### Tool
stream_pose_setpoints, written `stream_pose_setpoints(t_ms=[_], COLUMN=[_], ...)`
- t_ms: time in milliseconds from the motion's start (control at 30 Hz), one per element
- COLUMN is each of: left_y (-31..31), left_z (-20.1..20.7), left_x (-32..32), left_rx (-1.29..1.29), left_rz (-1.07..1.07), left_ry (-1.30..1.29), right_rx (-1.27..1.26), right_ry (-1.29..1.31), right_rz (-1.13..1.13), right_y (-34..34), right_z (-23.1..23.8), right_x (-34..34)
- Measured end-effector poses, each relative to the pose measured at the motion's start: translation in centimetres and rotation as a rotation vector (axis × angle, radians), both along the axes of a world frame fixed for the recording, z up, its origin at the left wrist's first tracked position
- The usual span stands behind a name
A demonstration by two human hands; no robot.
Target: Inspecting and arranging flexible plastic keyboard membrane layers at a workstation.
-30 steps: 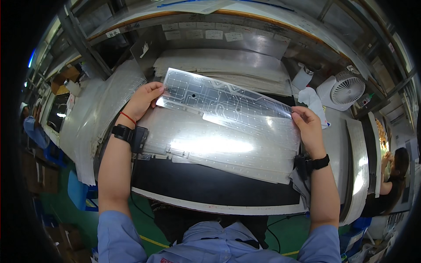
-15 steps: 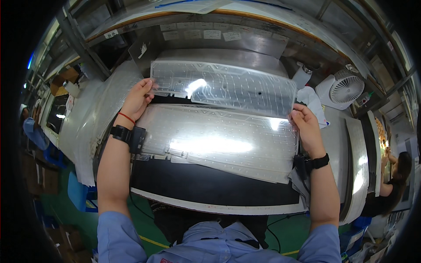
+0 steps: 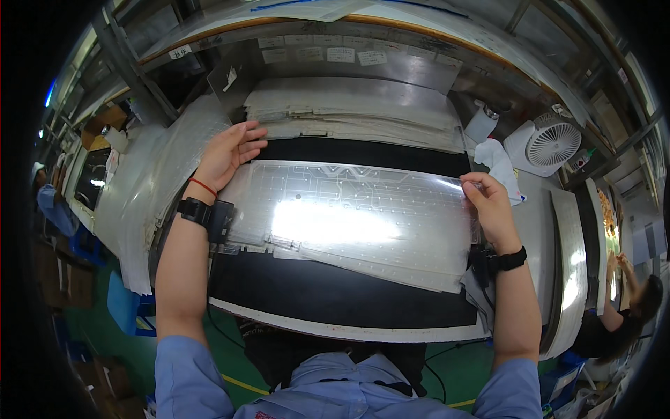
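My left hand: open, with the fingers loosely parted and pointing inward; my left hand (image 3: 227, 155) holds nothing and sits just beyond the sheet's far left corner.
My right hand: nearly closed; my right hand (image 3: 493, 209) has the sheet's far right corner between thumb and fingers.
Clear sheet: the clear sheet (image 3: 349, 190), marked with fine lines and dots, lies in front of me on top of the near stack, its long side running left to right.
Near stack: the near stack (image 3: 419, 274) fans out unevenly toward me, under a bright glare.
Black mat: the black mat (image 3: 335, 290) lies beneath, showing on both the near and far sides of the stack.
Back pile: another pile of sheets (image 3: 356, 105) rests beyond the mat.
To my right: a white fan (image 3: 553, 144), near a crumpled white cloth (image 3: 494, 159).
Far right: a co-worker (image 3: 624, 318) with both arms raised.
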State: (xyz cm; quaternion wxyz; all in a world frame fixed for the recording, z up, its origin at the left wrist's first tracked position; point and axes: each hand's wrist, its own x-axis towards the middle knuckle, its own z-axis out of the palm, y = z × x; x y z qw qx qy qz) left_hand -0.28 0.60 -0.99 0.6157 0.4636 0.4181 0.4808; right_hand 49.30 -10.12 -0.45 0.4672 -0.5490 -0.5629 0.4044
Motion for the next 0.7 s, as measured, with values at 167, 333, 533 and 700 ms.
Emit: stream_pose_setpoints(t_ms=[167, 333, 533, 700], left_y=[0.3, -0.4, 0.4, 0.8], left_z=[-0.5, 0.1, -0.8, -1.2], left_x=[-0.9, 0.5, -0.2, -0.9], left_rx=[-0.001, 0.033, 0.022, 0.042], left_rz=[-0.171, -0.156, -0.152, -0.007], left_ry=[0.218, 0.265, 0.274, 0.165], right_rx=[0.001, 0.035, 0.002, -0.013], right_ry=[0.066, 0.123, 0.103, 0.154], right_rz=[-0.059, -0.089, -0.052, -0.077], right_y=[0.1, 0.4, 0.5, -0.2], right_z=[0.0, -0.5, -0.7, 1.0], right_x=[-0.4, 0.1, 0.3, -0.7])
